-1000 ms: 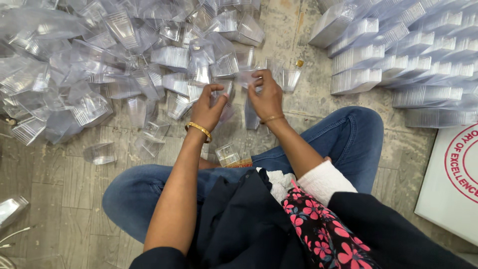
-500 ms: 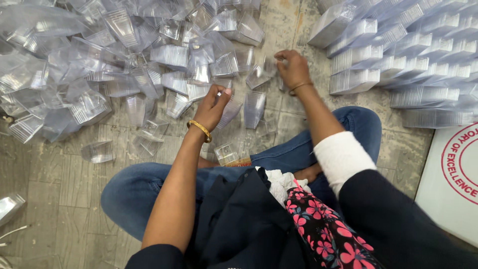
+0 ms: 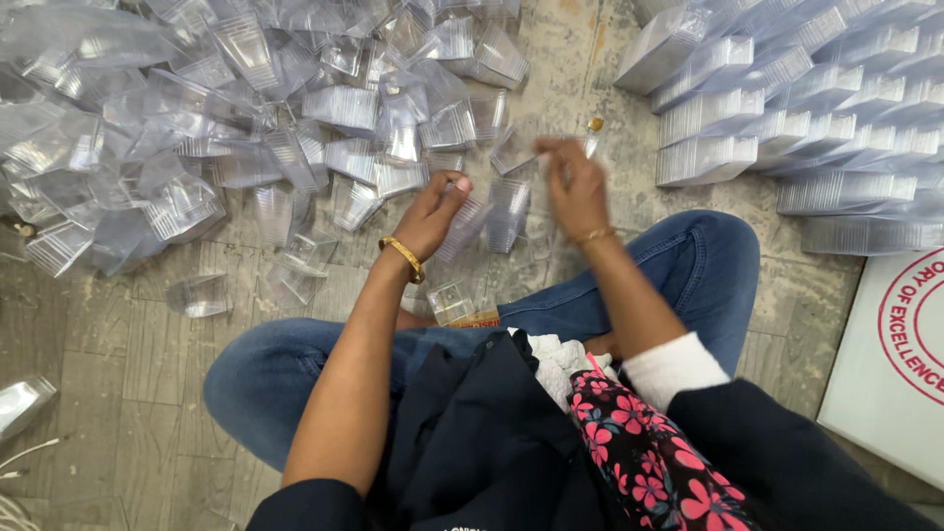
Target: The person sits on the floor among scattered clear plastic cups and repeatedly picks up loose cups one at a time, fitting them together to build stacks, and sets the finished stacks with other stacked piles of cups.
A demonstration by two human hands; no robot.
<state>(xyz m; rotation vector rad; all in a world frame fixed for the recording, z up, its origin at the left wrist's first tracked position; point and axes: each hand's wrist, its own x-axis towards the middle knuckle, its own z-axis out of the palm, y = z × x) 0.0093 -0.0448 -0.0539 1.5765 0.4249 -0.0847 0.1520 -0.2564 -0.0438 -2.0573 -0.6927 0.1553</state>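
A loose heap of clear plastic cups (image 3: 197, 128) is spread over the floor ahead, and neat nested rows (image 3: 806, 108) are laid at the right. A short stack of cups (image 3: 462, 224) is clamped in the curled fingers of the left hand (image 3: 433, 211). A single clear cup (image 3: 513, 152) is pinched by the right hand (image 3: 575, 192), beside the heap's edge.

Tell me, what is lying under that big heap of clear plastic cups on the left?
Around the heap of clear plastic cups there is grey stone floor, so it seems to rest straight on it. The ground beneath the middle is covered; anything buried there cannot be seen.
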